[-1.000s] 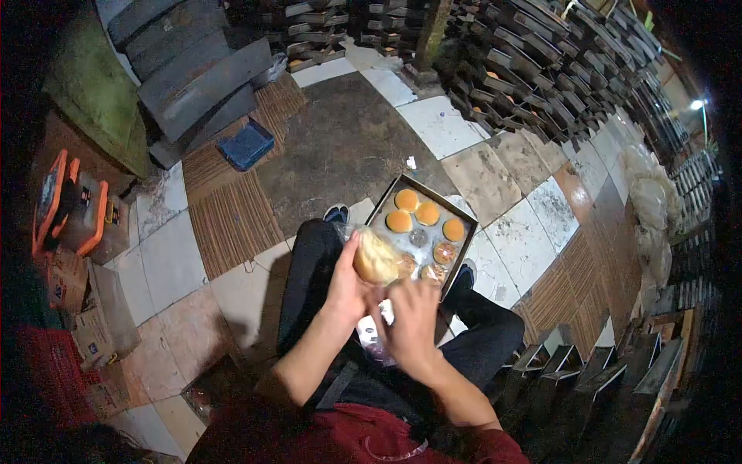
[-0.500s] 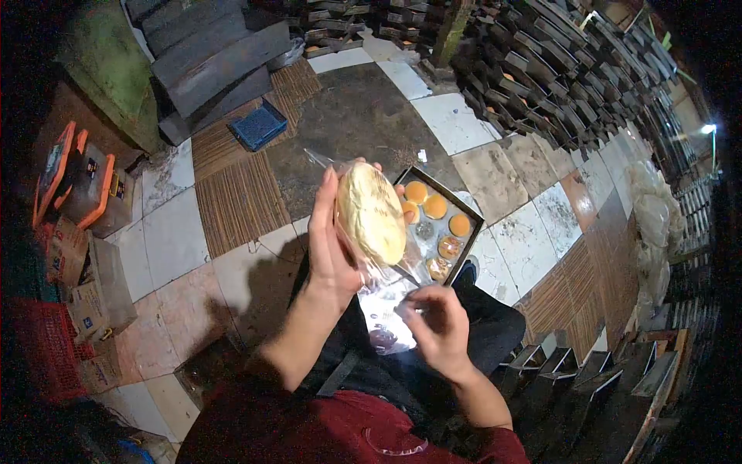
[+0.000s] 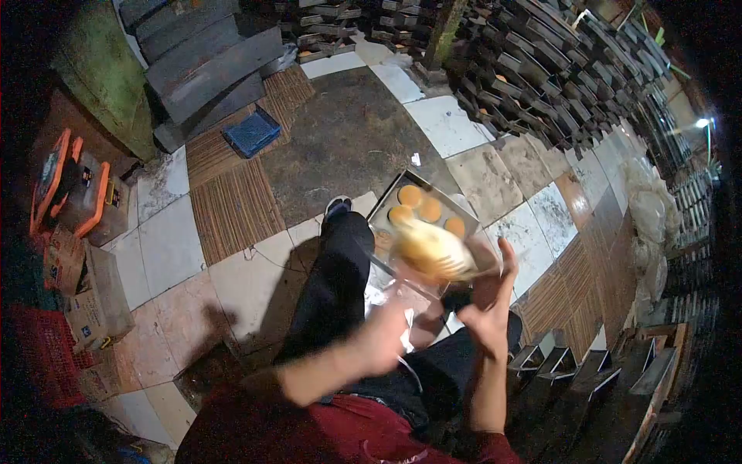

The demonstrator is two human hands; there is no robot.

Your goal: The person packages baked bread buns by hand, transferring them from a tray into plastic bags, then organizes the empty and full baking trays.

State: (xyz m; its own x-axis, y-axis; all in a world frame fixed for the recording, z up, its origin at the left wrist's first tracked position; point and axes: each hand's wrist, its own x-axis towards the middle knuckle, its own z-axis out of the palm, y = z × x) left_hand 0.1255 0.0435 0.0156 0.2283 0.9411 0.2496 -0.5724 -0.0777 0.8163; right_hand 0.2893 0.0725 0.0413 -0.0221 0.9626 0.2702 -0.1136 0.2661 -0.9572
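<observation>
**Tray point(image 3: 450, 198) with round orange-topped buns point(image 3: 410, 196)**

Item: pale bread point(image 3: 434, 254), blurred, above the tray's near part. Left hand point(image 3: 386, 334), blurred, on the tray's near side; grip unclear. Right hand point(image 3: 491, 313), thumb and forefinger spread, nearside right of the tray; contact with bread indistinct. Blue crate point(image 3: 253, 133), beyond the tray, leftward. Dark stacked racks point(image 3: 541, 73), beyond, rightward.

Patchwork floor point(image 3: 166, 247) of white and striped brown tiles, bright lamp point(image 3: 702, 123) at right.
</observation>
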